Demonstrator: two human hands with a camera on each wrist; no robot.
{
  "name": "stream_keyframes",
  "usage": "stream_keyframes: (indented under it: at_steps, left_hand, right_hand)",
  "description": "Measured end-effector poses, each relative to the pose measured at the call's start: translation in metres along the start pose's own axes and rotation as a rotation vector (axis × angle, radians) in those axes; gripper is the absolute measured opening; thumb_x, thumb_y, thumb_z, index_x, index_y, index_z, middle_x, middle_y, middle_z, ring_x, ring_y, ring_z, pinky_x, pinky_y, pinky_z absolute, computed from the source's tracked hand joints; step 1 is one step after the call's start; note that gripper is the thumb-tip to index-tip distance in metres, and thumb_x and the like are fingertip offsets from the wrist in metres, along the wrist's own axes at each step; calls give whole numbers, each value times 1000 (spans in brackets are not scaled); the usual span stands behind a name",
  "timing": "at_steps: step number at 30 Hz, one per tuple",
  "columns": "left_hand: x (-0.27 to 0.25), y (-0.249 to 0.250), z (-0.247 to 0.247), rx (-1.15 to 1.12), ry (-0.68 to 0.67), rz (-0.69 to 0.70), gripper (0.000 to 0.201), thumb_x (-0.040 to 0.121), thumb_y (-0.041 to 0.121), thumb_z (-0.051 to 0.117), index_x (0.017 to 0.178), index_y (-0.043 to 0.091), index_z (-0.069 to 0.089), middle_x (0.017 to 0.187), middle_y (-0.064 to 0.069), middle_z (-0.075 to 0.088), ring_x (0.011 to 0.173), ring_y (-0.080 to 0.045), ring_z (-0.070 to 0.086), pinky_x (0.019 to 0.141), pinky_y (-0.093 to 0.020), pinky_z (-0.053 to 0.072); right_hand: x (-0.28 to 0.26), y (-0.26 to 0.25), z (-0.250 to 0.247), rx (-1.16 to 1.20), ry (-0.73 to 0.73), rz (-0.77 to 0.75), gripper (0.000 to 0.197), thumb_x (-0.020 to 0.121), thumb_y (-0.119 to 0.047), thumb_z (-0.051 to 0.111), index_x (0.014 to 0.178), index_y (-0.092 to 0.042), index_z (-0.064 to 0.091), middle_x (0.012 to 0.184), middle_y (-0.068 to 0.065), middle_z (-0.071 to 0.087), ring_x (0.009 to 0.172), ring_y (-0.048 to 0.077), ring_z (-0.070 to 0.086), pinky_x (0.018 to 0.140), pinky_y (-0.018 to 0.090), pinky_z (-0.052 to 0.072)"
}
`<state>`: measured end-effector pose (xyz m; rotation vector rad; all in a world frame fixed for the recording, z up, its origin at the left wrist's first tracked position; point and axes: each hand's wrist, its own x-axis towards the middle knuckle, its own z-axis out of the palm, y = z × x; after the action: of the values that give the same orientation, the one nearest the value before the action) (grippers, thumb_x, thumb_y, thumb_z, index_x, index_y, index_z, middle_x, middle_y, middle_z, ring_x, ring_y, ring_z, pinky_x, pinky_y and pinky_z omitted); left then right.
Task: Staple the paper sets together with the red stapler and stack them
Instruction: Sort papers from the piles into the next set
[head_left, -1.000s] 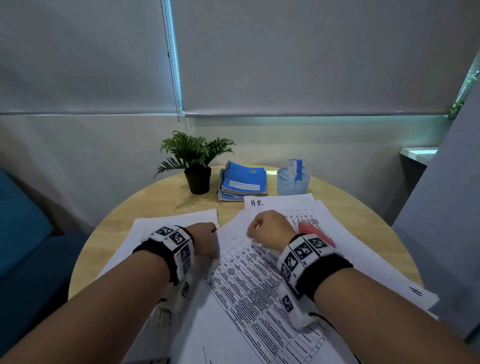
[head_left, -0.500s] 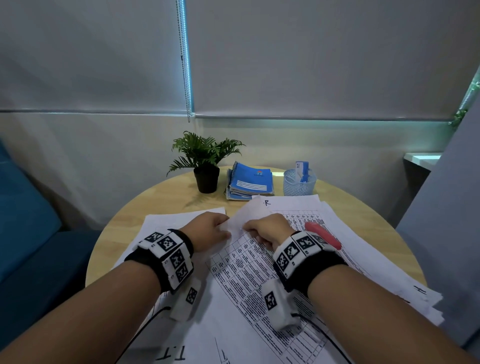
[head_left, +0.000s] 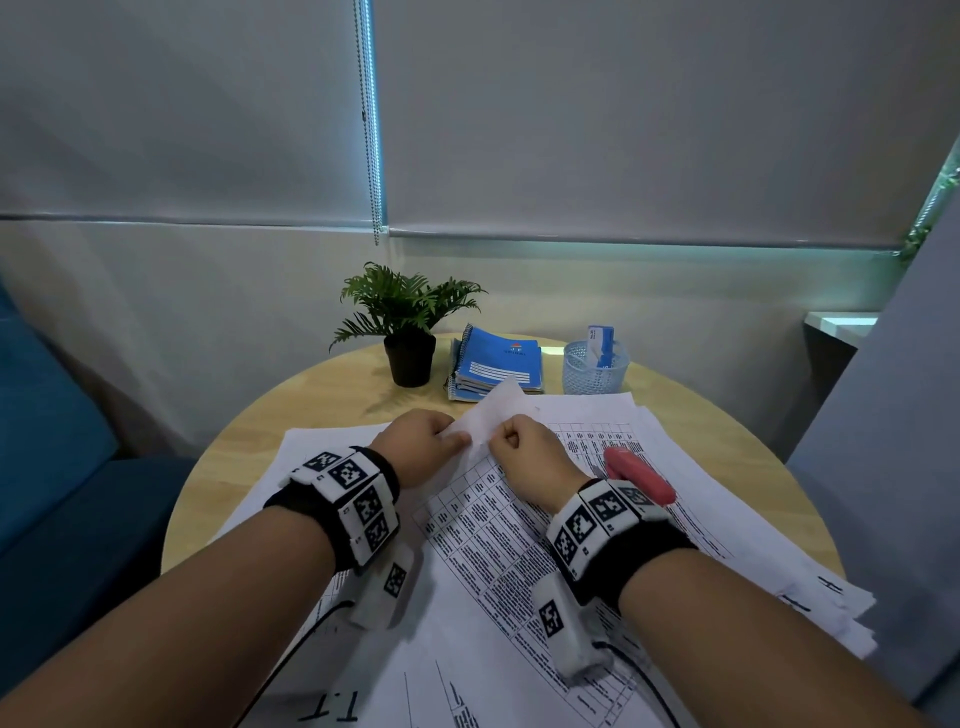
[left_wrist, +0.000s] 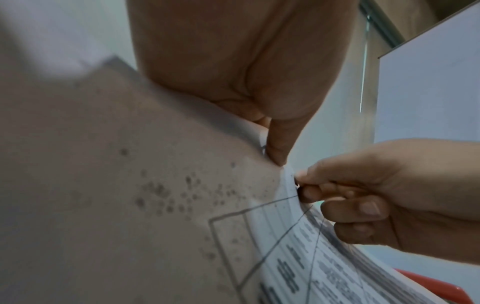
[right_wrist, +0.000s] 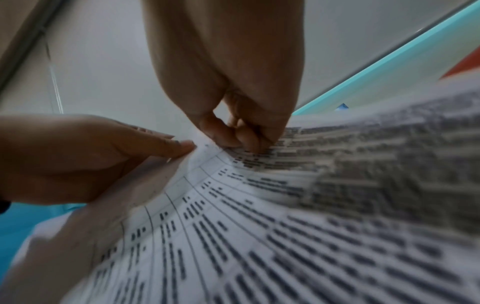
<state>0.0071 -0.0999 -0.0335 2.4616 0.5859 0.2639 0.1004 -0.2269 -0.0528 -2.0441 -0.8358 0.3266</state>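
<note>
My left hand (head_left: 421, 447) and my right hand (head_left: 530, 457) are close together over the middle of the round wooden table (head_left: 270, 431), both at the far corner of the printed paper set (head_left: 498, 545). My left hand pinches that corner between thumb and fingers; the corner is lifted off the pile and curls up toward the notebooks. In the left wrist view my left thumb tip (left_wrist: 279, 148) presses down on the paper edge. My right hand has its fingers curled, and its fingertips (left_wrist: 309, 191) pinch the edge of the sheets just beside my left thumb. The right wrist view shows the same: my right fingers (right_wrist: 244, 137) bunched on the printed sheet, my left fingertips (right_wrist: 179, 147) touching the corner alongside.

The paper set lies on top of other loose sheets that cover the near half of the table. More sheets (head_left: 779, 561) fan out to the right, with handwritten letters at their near edge.

The red stapler (head_left: 639, 475) lies on the papers just right of my right wrist, untouched by either hand.

At the far side of the table stand a small potted plant (head_left: 408, 332), a stack of blue notebooks (head_left: 498, 369) and a mesh cup (head_left: 595, 369) holding small items. Beyond are a grey window blind (head_left: 623, 114) and its bead chain (head_left: 363, 119).
</note>
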Motion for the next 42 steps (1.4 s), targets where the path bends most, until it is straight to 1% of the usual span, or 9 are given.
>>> stream_keyframes:
  at_steps: [8,12,18,22,27,29,32,36,42]
  left_hand:
    - [4,-4,-2,64,1,41,43,92,33,54,55,21,38,57,4,40,65,-19,41,67,-29,34]
    - [4,-6,-4,55,-18,47,41,92,34,54,57,20,38,58,2,41,65,-18,42,66,-30,35]
    - [8,0,-4,35,49,11,41,94,36,49,56,24,42,59,6,43,62,-12,42,61,-27,30]
    - [10,4,-4,22,55,-5,41,94,32,52,55,24,40,58,4,41,58,-12,39,53,-25,26]
    - [13,-1,1,193,-18,-30,44,93,37,50,58,16,34,59,-1,36,64,-21,40,61,-28,27]
    - [13,-2,-2,214,-26,-29,34,94,33,49,68,12,46,69,-5,48,73,-22,45,63,-27,28]
    - [12,0,-7,275,-129,-60,24,92,26,53,107,8,58,108,-11,60,98,-24,53,75,-24,35]
    - [10,-5,2,415,-283,-123,63,85,24,64,138,12,33,137,-9,46,125,-26,45,98,-32,36]
    - [15,-8,22,530,-349,-242,80,85,22,65,146,9,15,141,-13,41,128,-25,42,95,-27,35]
  right_hand:
    - [2,-3,-7,148,23,81,12,84,-6,60,80,-1,69,64,9,65,40,7,56,43,17,45]
    - [5,-6,-6,145,26,83,9,80,-6,64,76,0,69,73,18,70,47,13,57,54,23,51]
    - [6,-7,-2,89,84,-14,1,80,-9,65,81,-8,65,67,5,63,46,10,56,47,14,44]
    - [8,-5,1,95,144,-108,9,80,-9,63,73,-13,59,64,3,57,54,15,51,55,22,44]
    - [14,-12,-7,227,278,-209,9,84,-10,59,76,-12,57,70,-3,55,59,18,53,56,23,43]
    - [13,-11,-14,202,259,-188,8,84,-8,60,77,-9,56,72,-2,56,56,16,55,48,16,42]
    - [7,-2,-30,164,184,-96,10,81,-6,63,76,-7,54,72,4,60,52,10,60,48,12,42]
    - [-5,13,-61,-28,100,-17,11,77,-6,65,76,-8,54,70,8,66,53,4,59,56,20,45]
    - [-24,51,-137,-73,207,51,14,78,-1,65,87,-12,63,66,0,62,52,3,60,53,15,45]
